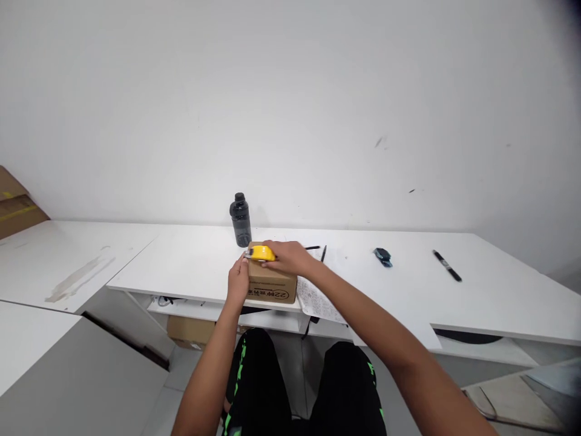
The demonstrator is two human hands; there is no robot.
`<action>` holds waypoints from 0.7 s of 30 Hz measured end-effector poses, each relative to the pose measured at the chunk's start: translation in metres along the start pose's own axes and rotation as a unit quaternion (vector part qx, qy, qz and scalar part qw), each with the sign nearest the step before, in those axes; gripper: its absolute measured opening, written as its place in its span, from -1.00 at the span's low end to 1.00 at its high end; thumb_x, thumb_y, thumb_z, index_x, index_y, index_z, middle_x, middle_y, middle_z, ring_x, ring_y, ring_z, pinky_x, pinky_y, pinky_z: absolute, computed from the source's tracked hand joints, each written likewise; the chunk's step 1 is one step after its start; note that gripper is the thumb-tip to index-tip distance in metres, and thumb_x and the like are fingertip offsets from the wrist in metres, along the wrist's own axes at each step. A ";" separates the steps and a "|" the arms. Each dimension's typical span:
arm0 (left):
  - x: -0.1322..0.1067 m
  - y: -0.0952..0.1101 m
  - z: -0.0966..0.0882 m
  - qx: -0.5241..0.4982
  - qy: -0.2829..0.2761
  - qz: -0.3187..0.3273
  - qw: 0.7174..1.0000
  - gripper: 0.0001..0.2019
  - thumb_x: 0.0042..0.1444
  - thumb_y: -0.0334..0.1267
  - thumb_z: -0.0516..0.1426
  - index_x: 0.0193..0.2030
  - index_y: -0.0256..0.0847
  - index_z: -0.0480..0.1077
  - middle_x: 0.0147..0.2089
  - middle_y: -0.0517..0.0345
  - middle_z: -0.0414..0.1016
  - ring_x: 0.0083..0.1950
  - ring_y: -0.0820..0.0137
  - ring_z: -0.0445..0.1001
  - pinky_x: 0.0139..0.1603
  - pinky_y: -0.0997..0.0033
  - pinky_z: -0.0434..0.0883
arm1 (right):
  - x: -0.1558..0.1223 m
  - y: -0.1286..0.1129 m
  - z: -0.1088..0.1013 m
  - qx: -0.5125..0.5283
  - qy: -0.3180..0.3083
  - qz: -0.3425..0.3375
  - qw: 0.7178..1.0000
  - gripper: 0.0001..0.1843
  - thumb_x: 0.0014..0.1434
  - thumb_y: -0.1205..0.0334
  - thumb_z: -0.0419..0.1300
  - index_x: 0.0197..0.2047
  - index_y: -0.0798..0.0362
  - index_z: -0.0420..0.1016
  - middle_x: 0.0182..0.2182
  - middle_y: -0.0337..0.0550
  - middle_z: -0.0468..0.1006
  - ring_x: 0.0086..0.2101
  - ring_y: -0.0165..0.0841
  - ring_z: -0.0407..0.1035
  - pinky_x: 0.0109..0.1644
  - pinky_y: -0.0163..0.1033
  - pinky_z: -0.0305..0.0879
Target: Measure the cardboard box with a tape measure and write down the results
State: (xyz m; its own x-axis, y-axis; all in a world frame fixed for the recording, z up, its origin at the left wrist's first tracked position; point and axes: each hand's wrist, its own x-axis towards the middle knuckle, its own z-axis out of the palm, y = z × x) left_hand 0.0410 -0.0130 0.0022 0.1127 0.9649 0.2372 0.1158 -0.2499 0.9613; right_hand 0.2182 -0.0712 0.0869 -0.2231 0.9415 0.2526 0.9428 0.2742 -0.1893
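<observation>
A yellow tape measure [262,253] is over the top of a small cardboard box [271,283], with its metal end at the box's left edge. The right hand [291,257] grips the tape measure's case from the right. The left hand [238,281] is against the left side of the box, fingertips by the metal end; whether they pinch it, I cannot tell. The box sits at the front edge of a white counter [181,260], dark print on the side facing the person. Just behind it, to the left, a dark bottle [241,221] stands upright. To the box's right lies a sheet of handwritten paper [318,300], with a dark pen [324,254] near its far end. Farther right are a small dark blue item [383,257], too small to identify, and, well apart, a black marker [447,266] lying at a slant.
</observation>
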 end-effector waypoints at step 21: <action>-0.041 0.038 0.076 -0.011 -0.055 0.152 0.987 -0.47 0.12 0.08 0.10 0.17 -0.13 0.29 0.22 -0.10 0.32 0.28 0.12 0.24 0.28 0.16 0.17 | -0.113 0.014 0.050 0.485 0.284 0.235 0.793 -0.36 0.17 -0.34 -0.05 0.05 0.03 0.17 -0.29 -0.15 0.48 -0.55 -0.41 0.32 -0.50 -0.26 0.30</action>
State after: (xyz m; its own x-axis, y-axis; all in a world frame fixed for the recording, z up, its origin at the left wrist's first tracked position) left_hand 0.1154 -0.0678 0.0182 0.2451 0.8309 0.4996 0.0395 -0.5234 0.8512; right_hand 0.2447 -0.1643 0.0082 0.5036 0.8197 0.2729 0.1925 0.2014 -0.9604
